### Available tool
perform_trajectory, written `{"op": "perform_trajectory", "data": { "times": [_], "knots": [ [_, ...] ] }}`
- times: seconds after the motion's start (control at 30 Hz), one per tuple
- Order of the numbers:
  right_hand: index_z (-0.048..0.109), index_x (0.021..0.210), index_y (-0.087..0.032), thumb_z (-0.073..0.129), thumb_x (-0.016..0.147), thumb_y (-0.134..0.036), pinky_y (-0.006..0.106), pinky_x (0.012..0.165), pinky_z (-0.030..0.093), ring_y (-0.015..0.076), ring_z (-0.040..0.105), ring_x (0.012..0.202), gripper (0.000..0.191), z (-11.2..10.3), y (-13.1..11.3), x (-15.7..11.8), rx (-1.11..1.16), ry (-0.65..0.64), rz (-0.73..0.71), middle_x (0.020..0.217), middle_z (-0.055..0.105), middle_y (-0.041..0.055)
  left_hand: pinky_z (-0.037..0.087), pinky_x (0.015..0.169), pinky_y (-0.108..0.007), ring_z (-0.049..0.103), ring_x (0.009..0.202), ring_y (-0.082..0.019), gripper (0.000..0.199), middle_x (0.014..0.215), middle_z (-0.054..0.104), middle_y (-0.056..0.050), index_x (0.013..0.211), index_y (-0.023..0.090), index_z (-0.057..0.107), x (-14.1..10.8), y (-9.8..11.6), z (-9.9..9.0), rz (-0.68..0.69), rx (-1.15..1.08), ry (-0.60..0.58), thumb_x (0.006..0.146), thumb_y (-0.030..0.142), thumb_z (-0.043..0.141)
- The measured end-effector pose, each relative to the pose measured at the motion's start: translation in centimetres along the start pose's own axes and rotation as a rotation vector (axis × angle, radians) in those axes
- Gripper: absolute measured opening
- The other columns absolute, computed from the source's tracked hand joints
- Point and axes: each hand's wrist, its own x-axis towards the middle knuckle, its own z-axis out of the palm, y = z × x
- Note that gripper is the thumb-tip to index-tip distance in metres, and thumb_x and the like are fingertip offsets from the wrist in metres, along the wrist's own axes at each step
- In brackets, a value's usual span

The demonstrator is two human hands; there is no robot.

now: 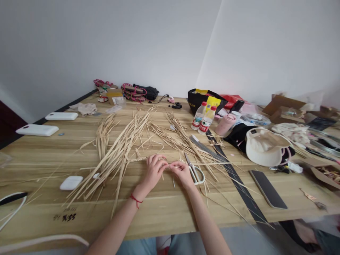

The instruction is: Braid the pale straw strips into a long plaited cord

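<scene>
wooden table (164, 209); left hand (154, 171) half-curled over braid (138, 159), right hand (182, 173) pinched nearly closed near its end; scissors (196, 171) at three o'clock, straw (127, 136) at eleven.

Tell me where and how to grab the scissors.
Best grip the scissors by the pale handle loops, coming from the near right side. They lie with the loops toward the person and the blades pointing away, among straw strips; the right hand is close on the left, so that side looks tighter.
</scene>
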Motion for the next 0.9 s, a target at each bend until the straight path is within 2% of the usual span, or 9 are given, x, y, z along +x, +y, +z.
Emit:
{"op": "perform_trajectory", "data": {
  "times": [0.17, 0.33, 0.47, 0.9],
  "knots": [
    [0.07, 0.076, -0.015, 0.073, 0.066, -0.044, 0.022, 0.047, 0.031, 0.009, 0.042, 0.05, 0.031, -0.08, 0.06, 0.07, 0.0, -0.007, 0.015, 0.062, 0.06, 0.0011, 0.037, 0.091, -0.038, 0.046, 0.104, -0.021, 0.01, 0.105, 0.059, -0.004, 0.082, 0.022, 0.063, 0.06, 0.05, -0.1, 0.005, 0.015, -0.003, 0.087, 0.025, 0.055],
    [0.069, 0.074, -0.015, 0.072, 0.067, -0.045, 0.021, 0.044, 0.021, 0.0068, 0.029, 0.046, 0.031, -0.12, -0.01, 0.11, -0.057, -0.001, -0.022, 0.049, 0.043, -0.005, 0.036, 0.092, -0.04, 0.045, 0.105, -0.022, 0.011, 0.108, 0.059, -0.004, 0.083, 0.022, 0.062, 0.12, 0.33, -0.24, -0.017, 0.027, -0.037, 0.089, 0.025, 0.052],
    [0.069, 0.074, -0.014, 0.07, 0.067, -0.047, 0.022, 0.044, 0.02, 0.007, 0.026, 0.046, 0.034, -0.01, -0.33, 0.09, -0.102, 0.003, -0.042, 0.047, 0.035, -0.0065, 0.035, 0.091, -0.041, 0.045, 0.105, -0.023, 0.013, 0.109, 0.058, -0.005, 0.083, 0.022, 0.061, 0.05, 0.37, -0.24, -0.032, 0.049, -0.044, 0.089, 0.024, 0.05],
    [0.07, 0.074, -0.015, 0.072, 0.064, -0.048, 0.022, 0.044, 0.023, 0.0077, 0.031, 0.046, 0.034, -0.03, -0.16, 0.15, -0.107, 0.012, -0.041, 0.051, 0.046, -0.004, 0.034, 0.092, -0.041, 0.043, 0.108, -0.024, 0.011, 0.113, 0.056, -0.006, 0.083, 0.021, 0.059, -0.09, 0.24, -0.23, -0.041, 0.067, -0.072, 0.089, 0.024, 0.05]
  ]
}}
